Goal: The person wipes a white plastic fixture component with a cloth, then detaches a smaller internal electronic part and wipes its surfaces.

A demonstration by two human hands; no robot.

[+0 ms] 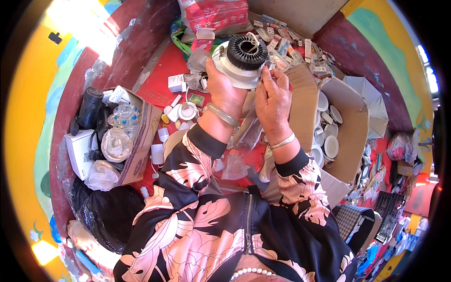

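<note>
A round downlight (246, 52) with a black finned heat sink and a white rim is held up in front of me, its finned back facing up. A short pale wire lies across the fins. My left hand (224, 87) supports it from the left and below, thumb up along the rim, its other fingers mostly hidden beneath. At the right edge, my right hand (273, 96) pinches thumb and fingers together on a small part at the rim; its exact shape is hard to make out. Below them, small white lamp parts (188, 111) lie on a red sheet (162, 89).
To the right stands an open cardboard box (350, 122) of white round lamps (331, 146). On the left is another carton (141, 141) with clear plastic pieces and black items. Small packets (307, 49) pile up at the back beside a red-and-white sack (218, 16). A black bag (110, 216) lies lower left.
</note>
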